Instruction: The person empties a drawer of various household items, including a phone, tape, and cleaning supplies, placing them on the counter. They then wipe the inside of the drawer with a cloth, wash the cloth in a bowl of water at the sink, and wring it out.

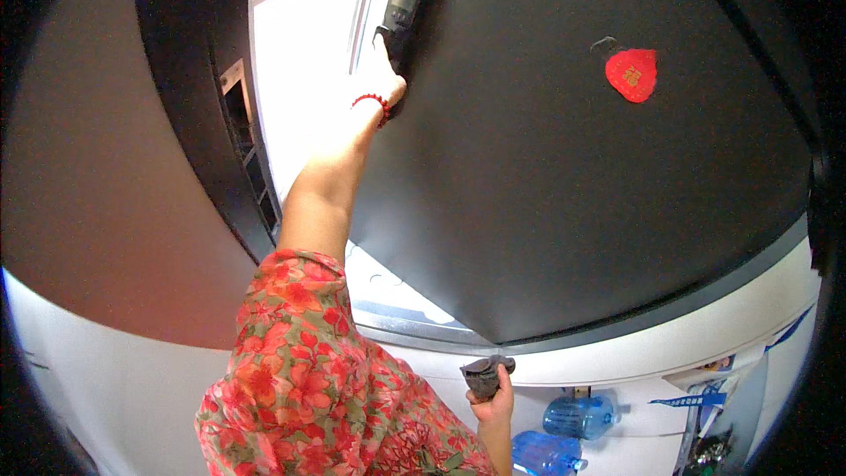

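Observation:
My left hand [378, 76], with a red beaded bracelet [373, 100] at the wrist, reaches up to the edge of a dark door [529, 165]. Its fingers are around the lower part of a black door lock with a handle [404, 10]; glare washes out part of the hand. Low in the picture, my right hand [492, 403] grips a bunched dark grey cloth [488, 375], apart from the door. A floral sleeve [297, 317] covers my left upper arm.
A door frame with a metal strike plate [232, 77] borders the bright opening. On the door hangs a red heart-shaped ornament [632, 76] bearing a gold character. Two large blue water bottles [578, 418] lie by the white wall, near a cluttered rack [710, 436].

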